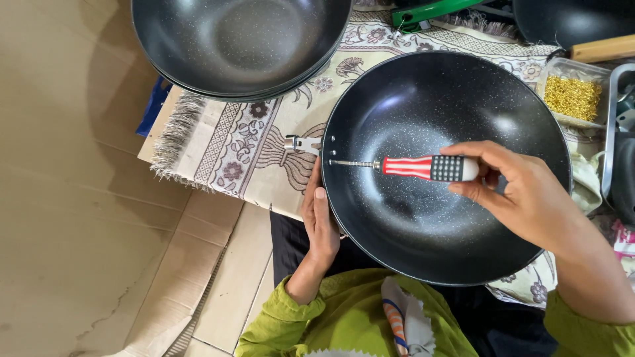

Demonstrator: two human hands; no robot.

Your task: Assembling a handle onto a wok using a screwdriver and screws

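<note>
A black speckled wok pan (430, 218) rests on my lap and on a patterned cloth. My left hand (320, 221) grips its left rim from outside. My right hand (519, 192) holds a screwdriver (423, 167) with a red-and-white striped handle, lying across the pan's inside. Its metal tip points left at the screws in the pan wall. A small metal handle bracket (301, 144) sticks out from the rim there.
A stack of similar dark pans (241, 46) sits at the upper left on the fringed floral cloth (231, 142). A clear tub of small gold screws (573, 96) stands at the right. A wooden handle (603, 48) and a green tool (430, 12) lie at the top. Cardboard (73, 198) covers the floor at the left.
</note>
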